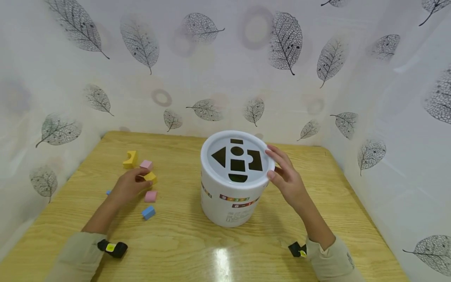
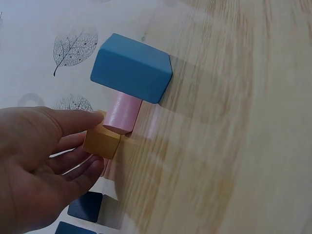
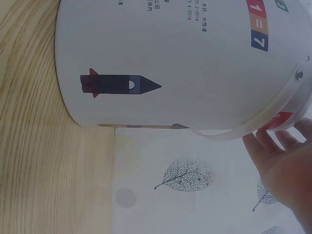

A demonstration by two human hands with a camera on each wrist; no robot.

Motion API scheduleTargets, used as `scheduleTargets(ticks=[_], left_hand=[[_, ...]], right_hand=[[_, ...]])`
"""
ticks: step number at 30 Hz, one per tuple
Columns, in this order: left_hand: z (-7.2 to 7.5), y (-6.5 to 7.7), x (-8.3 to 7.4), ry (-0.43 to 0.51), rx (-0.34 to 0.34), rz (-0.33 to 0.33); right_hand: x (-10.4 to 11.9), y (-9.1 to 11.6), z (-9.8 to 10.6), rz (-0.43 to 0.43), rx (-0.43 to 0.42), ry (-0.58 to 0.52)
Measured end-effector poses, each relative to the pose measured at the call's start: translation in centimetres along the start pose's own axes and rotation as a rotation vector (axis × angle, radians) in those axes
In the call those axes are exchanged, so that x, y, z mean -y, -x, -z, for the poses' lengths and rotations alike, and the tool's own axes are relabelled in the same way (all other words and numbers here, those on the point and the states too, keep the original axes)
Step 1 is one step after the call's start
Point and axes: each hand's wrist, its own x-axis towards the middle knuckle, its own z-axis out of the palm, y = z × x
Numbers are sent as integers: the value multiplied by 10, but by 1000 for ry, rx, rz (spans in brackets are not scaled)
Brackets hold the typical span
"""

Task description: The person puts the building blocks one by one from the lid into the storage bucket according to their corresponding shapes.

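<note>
My left hand (image 1: 131, 186) pinches a small yellow block (image 2: 103, 142) between thumb and fingers, low at the table. Close by lie a pink rounded block (image 1: 150, 196), a blue block (image 1: 148, 212) and another pink block (image 1: 146, 164). A yellow block with a curved notch (image 1: 130, 159) is farther back. My right hand (image 1: 287, 180) rests against the right rim of a white bucket (image 1: 229, 209), its fingers extended along the edge. The bucket's white lid (image 1: 215, 172) has several shaped holes, including a triangle, a circle and a square.
Part of a blue block (image 1: 108, 192) shows beside the left wrist. Two dark blue blocks, one of them whole (image 2: 85, 206), appear low in the left wrist view. The wooden table (image 1: 169, 250) is bounded by leaf-patterned sheeting (image 1: 218, 78) at the back and sides.
</note>
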Motion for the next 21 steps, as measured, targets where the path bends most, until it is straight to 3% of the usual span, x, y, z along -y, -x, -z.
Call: scheduleTargets(ticks=[16,21], left_hand=[[-2,-2,-1,-33,-11,-41],[2,-2,-3,-1,1,-43]], right_hand=[[0,0,0,3,5,-9],[-1,0,0,-7,0,-4]])
